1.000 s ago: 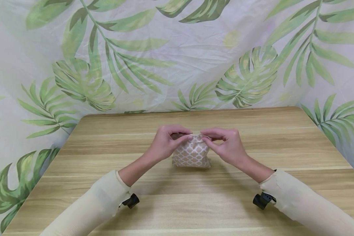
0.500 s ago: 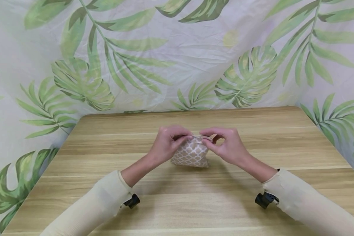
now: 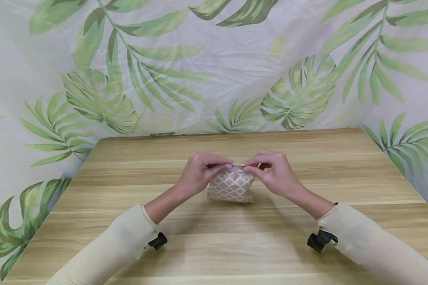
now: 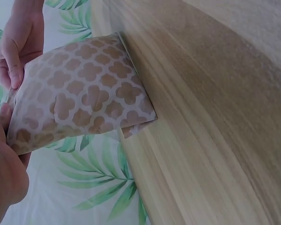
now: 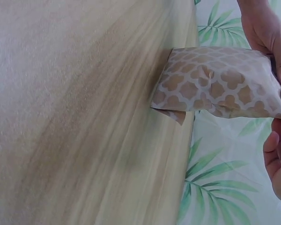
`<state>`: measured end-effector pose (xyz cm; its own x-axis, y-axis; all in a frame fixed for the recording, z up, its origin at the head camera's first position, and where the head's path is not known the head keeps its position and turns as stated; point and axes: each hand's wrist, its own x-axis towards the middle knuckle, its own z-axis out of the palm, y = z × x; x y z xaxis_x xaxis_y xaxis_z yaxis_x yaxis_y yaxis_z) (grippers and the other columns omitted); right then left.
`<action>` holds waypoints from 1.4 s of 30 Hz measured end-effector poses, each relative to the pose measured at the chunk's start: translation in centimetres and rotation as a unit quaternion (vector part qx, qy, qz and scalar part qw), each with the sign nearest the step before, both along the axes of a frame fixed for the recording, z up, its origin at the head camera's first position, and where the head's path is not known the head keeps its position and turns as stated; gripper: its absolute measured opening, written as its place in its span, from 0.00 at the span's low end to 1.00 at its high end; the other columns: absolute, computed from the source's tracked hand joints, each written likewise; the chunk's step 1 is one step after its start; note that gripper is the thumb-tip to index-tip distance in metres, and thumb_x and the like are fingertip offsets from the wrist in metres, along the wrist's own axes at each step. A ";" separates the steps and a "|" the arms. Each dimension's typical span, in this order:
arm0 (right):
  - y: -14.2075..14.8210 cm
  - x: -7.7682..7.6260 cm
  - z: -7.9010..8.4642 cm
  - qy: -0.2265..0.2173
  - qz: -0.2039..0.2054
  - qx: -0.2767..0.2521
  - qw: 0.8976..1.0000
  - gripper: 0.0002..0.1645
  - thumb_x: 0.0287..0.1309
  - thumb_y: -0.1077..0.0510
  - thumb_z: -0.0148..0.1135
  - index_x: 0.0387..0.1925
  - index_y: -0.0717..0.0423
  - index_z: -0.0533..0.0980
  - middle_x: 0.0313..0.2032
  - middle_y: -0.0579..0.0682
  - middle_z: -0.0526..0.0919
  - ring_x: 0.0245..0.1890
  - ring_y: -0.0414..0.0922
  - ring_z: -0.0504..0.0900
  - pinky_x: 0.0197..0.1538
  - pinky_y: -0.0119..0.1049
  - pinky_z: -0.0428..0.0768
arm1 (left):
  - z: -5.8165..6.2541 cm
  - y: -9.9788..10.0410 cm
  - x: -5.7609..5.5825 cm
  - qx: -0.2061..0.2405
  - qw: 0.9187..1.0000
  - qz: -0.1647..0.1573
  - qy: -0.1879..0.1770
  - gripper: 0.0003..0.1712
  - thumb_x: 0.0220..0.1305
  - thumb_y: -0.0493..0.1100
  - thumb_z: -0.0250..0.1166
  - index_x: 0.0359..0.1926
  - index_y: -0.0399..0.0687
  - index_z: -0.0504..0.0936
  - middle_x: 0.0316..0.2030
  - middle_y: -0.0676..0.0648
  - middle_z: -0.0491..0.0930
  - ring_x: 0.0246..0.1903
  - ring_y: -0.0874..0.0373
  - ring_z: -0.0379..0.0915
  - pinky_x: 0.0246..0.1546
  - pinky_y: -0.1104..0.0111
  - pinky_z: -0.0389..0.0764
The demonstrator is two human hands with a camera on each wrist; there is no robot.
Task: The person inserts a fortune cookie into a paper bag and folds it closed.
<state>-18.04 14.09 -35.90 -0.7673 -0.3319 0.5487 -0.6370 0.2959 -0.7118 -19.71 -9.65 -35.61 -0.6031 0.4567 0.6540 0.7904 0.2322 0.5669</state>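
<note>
A small brown paper bag (image 3: pixel 231 188) with a white lattice pattern stands upright on the table, its base on the wood and its body bulging. My left hand (image 3: pixel 198 171) pinches the left part of its top edge between thumb and fingers. At the right part of the same edge my right hand (image 3: pixel 276 174) pinches the paper. Only a short stretch of folded rim shows between the two thumbs. In the left wrist view the bag (image 4: pixel 84 91) has a loose flap at a lower corner. Its contents are hidden.
The wood-grain table (image 3: pixel 228 253) runs back to a hanging cloth (image 3: pixel 235 75) printed with green leaves. A small black camera (image 3: pixel 158 241) sits under the left sleeve and another black camera (image 3: pixel 319 240) under the right one.
The right fingers have shifted slightly along the top edge, and the rim now lies flatter and straighter. The bag has tilted a little and come back upright; both hands keep their places.
</note>
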 end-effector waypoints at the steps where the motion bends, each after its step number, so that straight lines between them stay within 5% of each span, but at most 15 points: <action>1: 0.0 0.0 0.0 -0.003 0.000 -0.008 1.000 0.05 0.54 0.71 0.75 0.33 0.62 0.89 0.26 0.49 0.86 0.22 0.39 0.77 0.27 0.28 0.79 | 0.0 -0.1 0.0 -0.001 1.000 -0.003 -0.004 0.07 0.58 0.27 0.74 0.39 0.32 0.91 0.37 0.38 0.90 0.38 0.46 0.89 0.41 0.67 0.88; 7: 0.2 -0.1 -0.3 -0.020 0.003 -0.049 0.999 0.05 0.53 0.74 0.75 0.31 0.65 0.88 0.28 0.54 0.88 0.21 0.40 0.78 0.24 0.26 0.76 | 0.3 -0.8 -0.3 -0.033 0.999 -0.018 -0.032 0.10 0.61 0.26 0.71 0.45 0.29 0.89 0.42 0.37 0.89 0.42 0.46 0.89 0.42 0.67 0.87; 17: 0.6 -0.1 -0.3 -0.024 0.016 -0.056 0.998 0.06 0.53 0.75 0.74 0.32 0.66 0.88 0.28 0.55 0.89 0.21 0.48 0.80 0.25 0.26 0.78 | 1.0 -2.1 -0.4 -0.079 0.997 0.008 -0.007 0.09 0.62 0.27 0.71 0.44 0.31 0.90 0.41 0.39 0.90 0.42 0.48 0.89 0.42 0.63 0.88; 27: 0.8 -0.1 -0.2 -0.052 0.025 -0.047 0.997 0.05 0.56 0.76 0.71 0.35 0.71 0.87 0.31 0.60 0.89 0.24 0.40 0.83 0.29 0.33 0.86 | 1.6 -2.6 -0.7 -0.124 0.991 0.025 -0.039 0.10 0.66 0.27 0.68 0.47 0.33 0.89 0.42 0.41 0.90 0.41 0.52 0.88 0.39 0.63 0.85; 31: 0.8 -0.1 -0.1 -0.062 0.010 -0.048 0.997 0.05 0.56 0.75 0.72 0.36 0.71 0.87 0.31 0.61 0.89 0.23 0.42 0.84 0.27 0.31 0.84 | 2.1 -1.8 -0.4 -0.149 0.988 0.044 -0.005 0.10 0.64 0.26 0.69 0.45 0.35 0.90 0.39 0.42 0.90 0.33 0.56 0.84 0.33 0.65 0.83; 37: 0.6 -0.2 0.0 -0.066 -0.014 -0.042 0.997 0.07 0.55 0.72 0.75 0.37 0.69 0.87 0.31 0.59 0.90 0.21 0.49 0.84 0.26 0.28 0.81 | 2.8 0.6 0.1 -0.186 0.979 0.055 0.057 0.07 0.62 0.30 0.74 0.41 0.37 0.91 0.37 0.43 0.90 0.34 0.56 0.86 0.37 0.68 0.86; 42: 0.5 -0.4 0.0 -0.059 -0.023 -0.035 0.997 0.06 0.54 0.72 0.75 0.36 0.69 0.87 0.31 0.59 0.90 0.23 0.42 0.83 0.26 0.27 0.80 | 3.5 2.4 0.0 -0.221 0.971 0.078 0.050 0.04 0.64 0.35 0.73 0.40 0.41 0.92 0.35 0.47 0.90 0.35 0.57 0.86 0.39 0.66 0.85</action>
